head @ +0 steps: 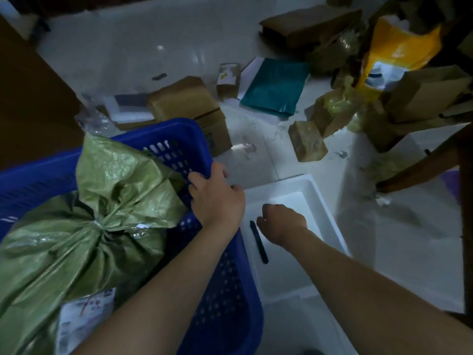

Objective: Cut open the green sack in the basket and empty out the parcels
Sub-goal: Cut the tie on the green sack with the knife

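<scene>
One green sack point(84, 226), tied shut at its neck, fills the single blue basket point(225, 303) at lower left of the frame. The left hand point(216, 196) curls its fingers over the basket's rim, while the right hand point(281, 224), loosely curled and holding nothing, hovers beside one black cutter point(259, 242) lying in the one white tray point(320, 201) at lower centre. Cardboard boxes point(184, 98) and one teal bag point(276, 85) litter the floor point(153, 47) above.

**Plastics and Card Under Dim Light**

The green sack point(84, 216) is showing a woven plastic weave, crinkled and faintly shiny. The blue basket point(225, 290) is looking like smooth perforated plastic. The white tray point(320, 201) is reading matt, foam-like. The cardboard boxes point(184, 98) are appearing dull brown under glossy tape, and the floor point(153, 47) is gleaming, tile-smooth.
</scene>
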A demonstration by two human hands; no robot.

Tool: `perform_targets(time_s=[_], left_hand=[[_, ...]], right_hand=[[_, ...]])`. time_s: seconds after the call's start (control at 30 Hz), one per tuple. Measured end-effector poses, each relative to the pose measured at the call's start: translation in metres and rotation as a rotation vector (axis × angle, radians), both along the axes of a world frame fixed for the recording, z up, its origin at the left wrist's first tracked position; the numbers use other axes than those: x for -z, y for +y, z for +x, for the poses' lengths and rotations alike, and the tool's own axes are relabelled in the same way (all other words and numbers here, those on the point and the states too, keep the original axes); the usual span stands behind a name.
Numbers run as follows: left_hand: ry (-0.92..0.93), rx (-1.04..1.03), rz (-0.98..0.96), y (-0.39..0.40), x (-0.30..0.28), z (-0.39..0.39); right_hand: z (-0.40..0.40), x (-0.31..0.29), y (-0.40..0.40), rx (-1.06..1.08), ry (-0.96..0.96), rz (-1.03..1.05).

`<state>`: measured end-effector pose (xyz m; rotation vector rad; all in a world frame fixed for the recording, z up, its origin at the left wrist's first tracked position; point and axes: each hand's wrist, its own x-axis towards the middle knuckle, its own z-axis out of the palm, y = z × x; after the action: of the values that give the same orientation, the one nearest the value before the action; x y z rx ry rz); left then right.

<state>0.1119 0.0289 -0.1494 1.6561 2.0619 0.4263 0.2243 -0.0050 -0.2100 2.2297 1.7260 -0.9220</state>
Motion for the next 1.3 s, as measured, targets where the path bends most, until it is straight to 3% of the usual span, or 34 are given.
perform_targets(time_s=[0.13,0.4,0.77,0.93,1.2,1.3], left_hand=[[0.099,0.026,0.11,0.002,0.008,0.0],[0.065,0.05,0.139,0.003,0.014,-0.001],[0.047,0.065,0.141,0.003,0.012,-0.001],[0.048,0.064,0.134,0.004,0.013,-0.001],[0.071,0.062,0.121,0.003,0.015,0.0],[0.104,0.056,0.119,0.003,0.015,0.002]], right_hand=[[-0.003,0.044,0.014,0.11,0.106,-0.078],[-0.025,0.116,0.02,0.368,0.327,-0.224],[-0.031,0.163,0.011,0.667,0.507,-0.293],[-0.037,0.208,0.014,0.655,0.584,-0.347],[-0.042,0.161,0.01,0.603,0.566,-0.279],[-0.039,0.139,0.011,0.576,0.526,-0.139]])
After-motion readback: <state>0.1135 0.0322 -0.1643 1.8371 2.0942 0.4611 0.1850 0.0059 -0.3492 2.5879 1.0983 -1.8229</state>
